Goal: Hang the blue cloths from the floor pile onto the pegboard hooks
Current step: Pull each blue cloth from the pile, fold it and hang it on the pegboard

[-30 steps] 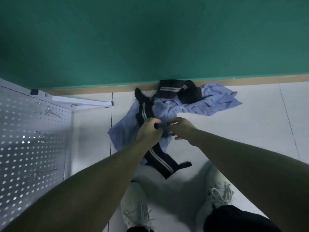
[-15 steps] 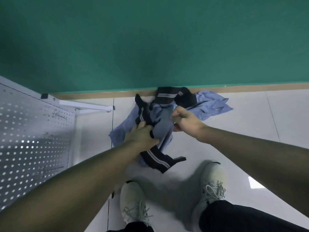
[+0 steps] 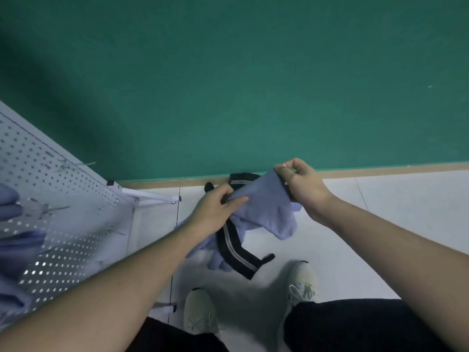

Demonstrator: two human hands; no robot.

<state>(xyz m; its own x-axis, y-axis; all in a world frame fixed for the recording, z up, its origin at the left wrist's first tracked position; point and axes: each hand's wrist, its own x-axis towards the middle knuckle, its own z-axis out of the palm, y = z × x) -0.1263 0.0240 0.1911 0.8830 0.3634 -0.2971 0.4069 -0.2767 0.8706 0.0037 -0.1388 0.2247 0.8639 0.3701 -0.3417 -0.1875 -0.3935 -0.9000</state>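
Blue cloth [image 3: 264, 209] — between both hands

Both arms reach forward; the left hand [image 3: 215, 212] and the right hand [image 3: 303, 185] each pinch a blue cloth [image 3: 264, 209] with curled fingers.

Green wall [image 3: 241, 80] with tan baseboard [image 3: 380, 169] along its foot. Pale tiled floor [image 3: 396, 214]. Two light lace-up shoes [image 3: 200, 313] below dark trousers [image 3: 355, 326]. Dark striped band [image 3: 234, 247] lying on floor.
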